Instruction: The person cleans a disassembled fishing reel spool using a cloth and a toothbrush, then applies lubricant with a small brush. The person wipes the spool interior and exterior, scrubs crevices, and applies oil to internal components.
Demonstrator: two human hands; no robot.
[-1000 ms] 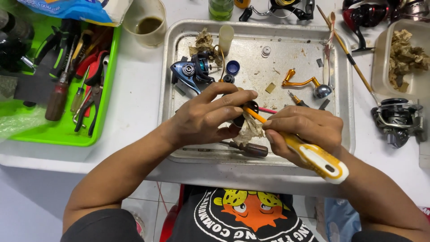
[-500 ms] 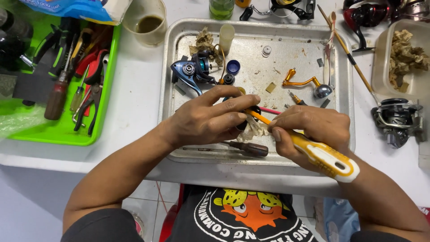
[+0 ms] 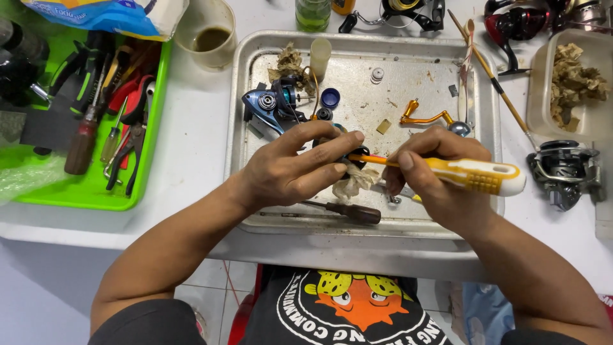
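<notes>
Left hand [image 3: 290, 169] pinches small dark part [image 3: 355, 155] steady over tray [image 3: 237, 115]; right hand [image 3: 434, 172] grips screwdriver [image 3: 469, 174], tip in it

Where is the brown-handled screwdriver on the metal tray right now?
In the head view, the brown-handled screwdriver lies flat near the metal tray's front edge, just below the left hand and the crumpled rag.

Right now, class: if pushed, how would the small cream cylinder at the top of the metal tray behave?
The cream cylinder lies on its side, so it would probably roll. It looks like light plastic. The metal tray rim should stop it.
</notes>
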